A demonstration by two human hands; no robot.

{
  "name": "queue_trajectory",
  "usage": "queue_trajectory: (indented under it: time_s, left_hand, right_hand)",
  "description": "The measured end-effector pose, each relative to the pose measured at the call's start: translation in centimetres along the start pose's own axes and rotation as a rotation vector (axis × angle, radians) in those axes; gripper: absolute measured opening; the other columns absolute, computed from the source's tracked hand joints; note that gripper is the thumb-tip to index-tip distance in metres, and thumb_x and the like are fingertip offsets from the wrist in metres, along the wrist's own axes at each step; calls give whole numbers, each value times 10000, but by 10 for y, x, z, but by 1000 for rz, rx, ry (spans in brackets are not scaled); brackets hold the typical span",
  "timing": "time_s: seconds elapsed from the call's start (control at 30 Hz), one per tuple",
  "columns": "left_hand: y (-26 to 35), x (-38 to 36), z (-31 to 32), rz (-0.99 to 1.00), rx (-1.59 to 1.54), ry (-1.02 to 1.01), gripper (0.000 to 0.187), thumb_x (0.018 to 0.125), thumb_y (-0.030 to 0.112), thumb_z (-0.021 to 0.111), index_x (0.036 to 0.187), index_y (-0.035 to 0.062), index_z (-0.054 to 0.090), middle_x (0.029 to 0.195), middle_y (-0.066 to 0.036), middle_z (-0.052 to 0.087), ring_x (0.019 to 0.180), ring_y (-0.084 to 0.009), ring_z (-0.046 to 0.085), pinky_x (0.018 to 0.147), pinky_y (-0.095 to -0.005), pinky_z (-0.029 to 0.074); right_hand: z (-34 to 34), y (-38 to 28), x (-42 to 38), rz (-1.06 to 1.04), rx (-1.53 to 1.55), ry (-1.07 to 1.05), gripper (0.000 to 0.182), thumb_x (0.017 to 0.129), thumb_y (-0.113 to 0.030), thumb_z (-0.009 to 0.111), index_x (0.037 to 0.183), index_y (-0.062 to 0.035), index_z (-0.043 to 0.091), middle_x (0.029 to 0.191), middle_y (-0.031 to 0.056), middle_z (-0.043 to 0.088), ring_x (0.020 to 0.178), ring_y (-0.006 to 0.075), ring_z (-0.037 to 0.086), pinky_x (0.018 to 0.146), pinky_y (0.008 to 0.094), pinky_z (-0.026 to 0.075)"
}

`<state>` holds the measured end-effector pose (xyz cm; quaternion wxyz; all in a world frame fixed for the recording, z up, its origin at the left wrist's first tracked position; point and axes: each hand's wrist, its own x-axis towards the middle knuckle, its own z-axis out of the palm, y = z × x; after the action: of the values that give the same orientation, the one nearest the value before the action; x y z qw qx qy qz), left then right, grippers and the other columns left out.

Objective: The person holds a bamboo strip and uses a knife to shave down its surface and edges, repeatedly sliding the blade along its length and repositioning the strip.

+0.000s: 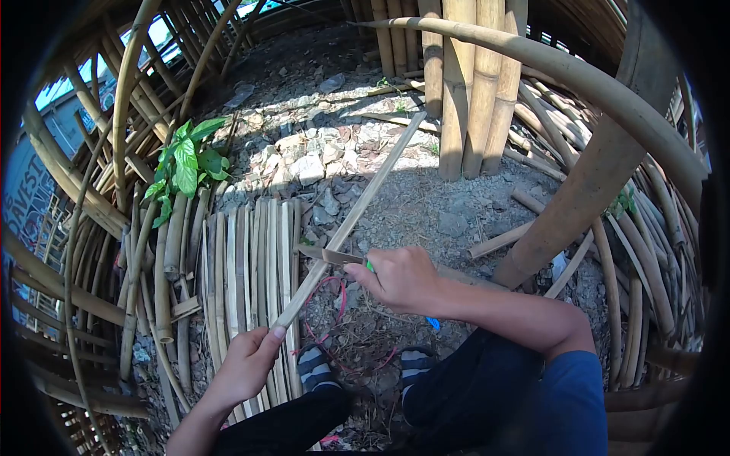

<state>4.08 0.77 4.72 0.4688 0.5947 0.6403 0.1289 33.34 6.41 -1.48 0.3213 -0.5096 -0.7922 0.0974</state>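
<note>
My left hand point(249, 363) is closed around the lower end of a long, flat bamboo strip point(372, 186), which slants up and to the right. My right hand point(399, 280) grips a knife point(342, 258) by its green handle, of which only a little shows. The knife's blade lies across the strip, a short way above my left hand. Beneath and left of the strip, a row of several split bamboo strips point(251, 266) lies side by side on the ground.
Upright bamboo poles point(475, 91) stand beyond my hands. A thick slanted pole point(578, 182) rises near my right arm, and a curved pole point(563, 64) arches overhead. Cut bamboo point(502, 241) lies at right. A leafy plant point(185, 163) grows at left. Pink string point(340, 308) lies by my feet.
</note>
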Motion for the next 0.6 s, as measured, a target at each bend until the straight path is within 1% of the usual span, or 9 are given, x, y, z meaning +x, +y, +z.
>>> queue_trajectory:
  time_s: [0.07,0.13,0.17,0.2,0.27,0.33,0.47,0.53,0.6]
  left_hand:
    - [1,-3,-1,30,19,4,505,1059,401,498,755,4,567,592,30,447,564,-74,388,505,-307,348]
    - [-2,-4,-2,43,39,16,507,1059,406,495,755,6,566,596,32,451,562,-72,389,503,-302,346]
    - [-3,-3,-2,59,62,22,510,1060,411,491,755,8,565,599,34,455,560,-69,390,501,-298,344]
    - [-3,-2,-2,64,59,20,510,1060,411,491,755,8,565,599,34,455,560,-69,390,501,-298,344]
    - [-1,1,0,1,-33,-20,512,1063,415,480,747,22,560,599,41,450,550,-65,385,494,-288,336]
    - [-2,4,-1,1,-69,-38,512,1065,417,474,742,28,554,598,44,445,544,-63,379,490,-284,331]
    - [2,1,-2,2,-110,-47,516,1069,423,462,724,46,536,591,50,426,527,-61,361,483,-278,317]
    - [4,0,-1,22,-99,-38,519,1069,424,460,721,47,534,588,49,426,526,-62,360,483,-278,317]
    - [7,-1,-2,42,-79,-28,521,1070,425,458,718,47,533,585,49,425,525,-62,358,483,-277,317]
  right_hand:
    - [-9,10,7,16,-33,24,591,1030,-466,467,680,-12,612,563,209,586,534,415,615,526,512,491]
    - [-18,30,15,106,-116,98,643,1038,-495,411,673,-14,633,554,196,605,507,406,627,497,508,505]
    - [-17,34,15,104,-122,99,643,1038,-495,411,673,-14,633,554,196,605,507,406,627,497,508,505]
    - [-16,38,16,99,-69,125,643,1038,-494,411,665,-17,629,555,196,605,508,407,627,498,511,504]
    - [-16,38,12,94,-23,146,644,1038,-492,410,657,-19,624,555,196,605,509,408,627,499,514,503]
    - [-11,14,4,62,1,2,618,1036,-463,446,635,-14,587,568,211,585,524,422,603,527,528,480]
    - [-2,4,1,-7,-1,-11,610,1023,-472,472,623,-23,575,556,184,581,480,388,589,483,501,469]
    - [-7,14,5,-143,-98,100,582,1005,-475,518,615,-44,556,527,143,557,437,340,573,428,453,449]
    - [-9,18,9,-169,-133,140,565,997,-472,539,616,-55,550,519,127,545,430,322,570,416,432,443]
